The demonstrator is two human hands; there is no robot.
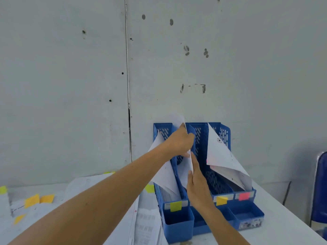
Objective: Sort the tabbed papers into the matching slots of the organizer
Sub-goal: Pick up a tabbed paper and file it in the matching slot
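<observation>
A blue mesh organizer (201,133) stands against the wall with several upright slots. Coloured labels mark its front: lime green (176,206), yellow (221,200) and pink (244,196). My left hand (178,140) grips the top of a white sheet (185,172) standing in the second slot from the left. My right hand (199,184) lies flat against that sheet's lower edge, fingers straight. White papers lean in the green-labelled slot (164,175) and in the pink-labelled slot (224,156).
Loose tabbed papers (145,225) lie spread on the white table left of the organizer, with yellow tabs (31,200) and a lime tab (150,188). A blue chair (321,188) stands at the right edge. The grey wall rises directly behind the organizer.
</observation>
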